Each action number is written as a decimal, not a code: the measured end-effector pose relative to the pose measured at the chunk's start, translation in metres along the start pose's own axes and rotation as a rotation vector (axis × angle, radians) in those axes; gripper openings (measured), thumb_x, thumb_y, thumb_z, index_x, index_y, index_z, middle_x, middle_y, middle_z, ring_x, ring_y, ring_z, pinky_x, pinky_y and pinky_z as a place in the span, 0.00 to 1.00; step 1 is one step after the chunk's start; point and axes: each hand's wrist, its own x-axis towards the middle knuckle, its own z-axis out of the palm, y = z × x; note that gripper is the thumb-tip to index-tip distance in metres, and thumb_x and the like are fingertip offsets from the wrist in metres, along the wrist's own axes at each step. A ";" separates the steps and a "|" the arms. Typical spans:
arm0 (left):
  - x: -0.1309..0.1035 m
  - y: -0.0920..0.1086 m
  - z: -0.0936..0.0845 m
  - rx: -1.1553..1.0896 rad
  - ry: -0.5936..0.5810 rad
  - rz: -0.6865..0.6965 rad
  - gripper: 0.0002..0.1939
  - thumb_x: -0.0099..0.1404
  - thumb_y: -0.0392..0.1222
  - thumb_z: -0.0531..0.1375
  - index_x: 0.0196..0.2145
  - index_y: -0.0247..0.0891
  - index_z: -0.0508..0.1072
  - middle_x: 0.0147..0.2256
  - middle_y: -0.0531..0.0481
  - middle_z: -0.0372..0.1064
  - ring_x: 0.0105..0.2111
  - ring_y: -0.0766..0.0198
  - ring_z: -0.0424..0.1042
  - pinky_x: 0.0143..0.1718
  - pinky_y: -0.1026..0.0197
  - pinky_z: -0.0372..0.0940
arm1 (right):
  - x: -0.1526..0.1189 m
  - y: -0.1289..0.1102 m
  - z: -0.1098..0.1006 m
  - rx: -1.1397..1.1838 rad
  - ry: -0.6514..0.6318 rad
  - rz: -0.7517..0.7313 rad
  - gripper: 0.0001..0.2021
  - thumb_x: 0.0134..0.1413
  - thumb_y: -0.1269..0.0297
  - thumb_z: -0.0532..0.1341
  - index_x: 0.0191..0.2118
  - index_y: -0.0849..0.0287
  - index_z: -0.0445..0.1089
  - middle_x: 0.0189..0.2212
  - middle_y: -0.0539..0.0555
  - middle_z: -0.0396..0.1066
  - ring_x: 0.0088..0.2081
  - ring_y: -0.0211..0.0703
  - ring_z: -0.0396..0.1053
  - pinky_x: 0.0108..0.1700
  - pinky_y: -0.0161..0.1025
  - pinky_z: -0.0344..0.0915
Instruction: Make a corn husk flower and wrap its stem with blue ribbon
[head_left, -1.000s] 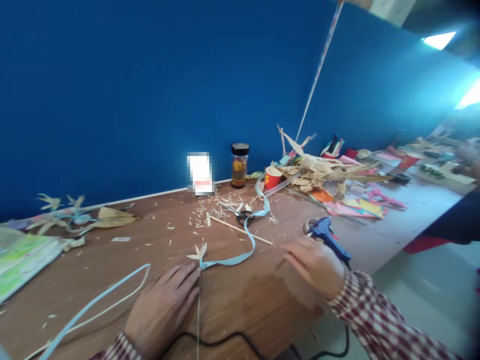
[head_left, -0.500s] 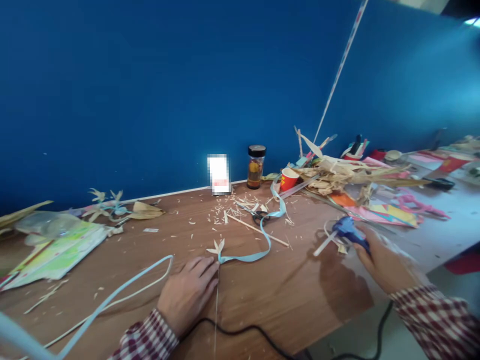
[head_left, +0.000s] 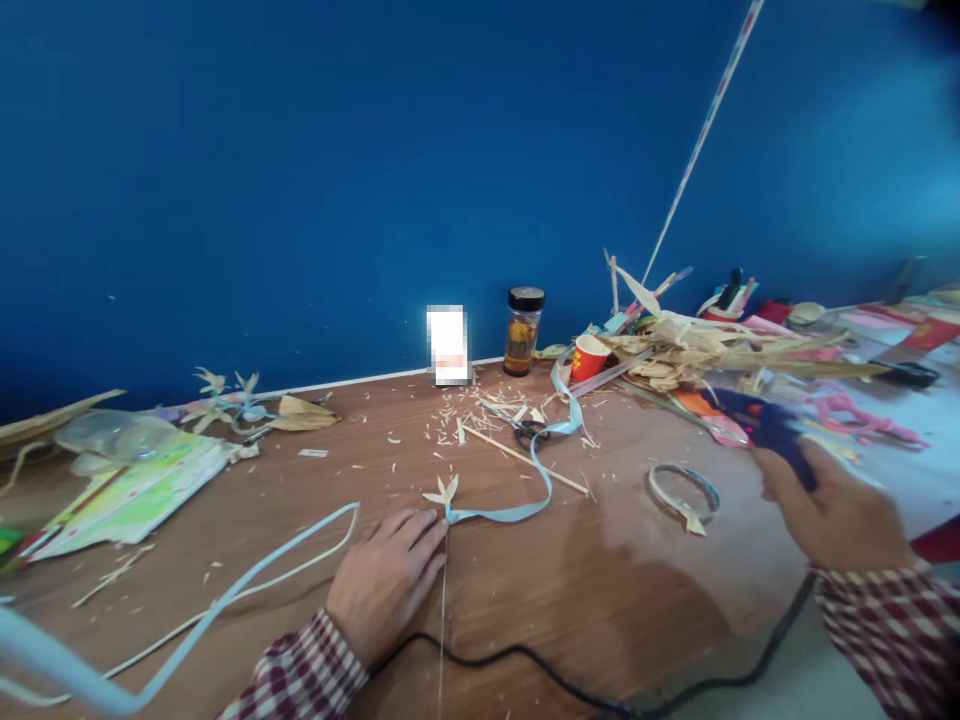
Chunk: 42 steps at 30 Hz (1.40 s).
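Behind a brown table (head_left: 562,600) scattered with pale scraps (head_left: 460,432) stands a blue wall (head_left: 300,180). Taking the view's centre as the dial's pivot, the right hand (head_left: 840,510) lies between three and four o'clock, its fingers wrapped round a blurred dark blue glue gun (head_left: 769,425); this looks stiff and fairly light, best gripped by its handle away from the nozzle, with the black cord (head_left: 735,683) likely to tug. At seven o'clock the left hand (head_left: 386,580) rests flat, fingers close together, their tips at a pale flower (head_left: 445,491) near half past six; whether they pinch its thin stem (head_left: 442,630) I cannot tell. Petals so thin would probably tear, so hold this near-weightless piece by the stem; the blue ribbon (head_left: 510,515) running from its base looks soft and slippery. At about two o'clock a black-lidded jar (head_left: 522,338) holds amber liquid and yellowish pieces; at three a red paper cup (head_left: 589,363) hides its contents, and farther out, just short of three, a second red cup (head_left: 721,314) holds pens (head_left: 730,290).
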 end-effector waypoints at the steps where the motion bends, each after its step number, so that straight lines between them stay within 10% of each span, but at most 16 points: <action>1: 0.000 0.000 0.000 -0.003 0.003 -0.001 0.17 0.63 0.42 0.50 0.48 0.42 0.67 0.47 0.47 0.67 0.46 0.57 0.64 0.43 0.55 0.64 | 0.000 -0.011 0.000 0.056 0.020 0.028 0.16 0.57 0.52 0.44 0.43 0.55 0.59 0.28 0.63 0.69 0.29 0.54 0.70 0.28 0.47 0.65; 4: 0.000 0.001 -0.001 -0.008 0.008 -0.004 0.16 0.63 0.42 0.49 0.48 0.42 0.67 0.46 0.47 0.67 0.46 0.58 0.63 0.43 0.55 0.63 | -0.004 -0.060 0.011 0.659 0.019 0.227 0.17 0.58 0.52 0.41 0.31 0.55 0.59 0.27 0.62 0.67 0.24 0.44 0.67 0.23 0.40 0.64; 6: 0.001 0.001 -0.001 0.001 -0.005 -0.006 0.16 0.63 0.42 0.49 0.48 0.41 0.67 0.46 0.47 0.67 0.46 0.57 0.63 0.43 0.55 0.63 | -0.009 -0.096 0.026 0.884 -0.222 0.248 0.17 0.58 0.51 0.43 0.29 0.56 0.59 0.23 0.56 0.64 0.22 0.40 0.65 0.20 0.36 0.62; 13: 0.001 0.002 -0.001 -0.003 -0.011 -0.003 0.16 0.63 0.42 0.50 0.48 0.42 0.67 0.46 0.48 0.67 0.46 0.58 0.64 0.45 0.55 0.61 | -0.017 -0.168 0.076 0.822 -0.580 0.029 0.15 0.58 0.55 0.46 0.27 0.58 0.59 0.18 0.46 0.60 0.19 0.33 0.60 0.20 0.30 0.57; 42: 0.002 0.003 -0.005 -0.046 0.003 -0.023 0.16 0.63 0.42 0.50 0.47 0.42 0.67 0.45 0.47 0.67 0.46 0.58 0.64 0.45 0.55 0.61 | -0.002 -0.187 0.089 0.460 -0.473 -0.264 0.13 0.59 0.59 0.48 0.39 0.59 0.65 0.30 0.55 0.71 0.32 0.43 0.69 0.33 0.37 0.62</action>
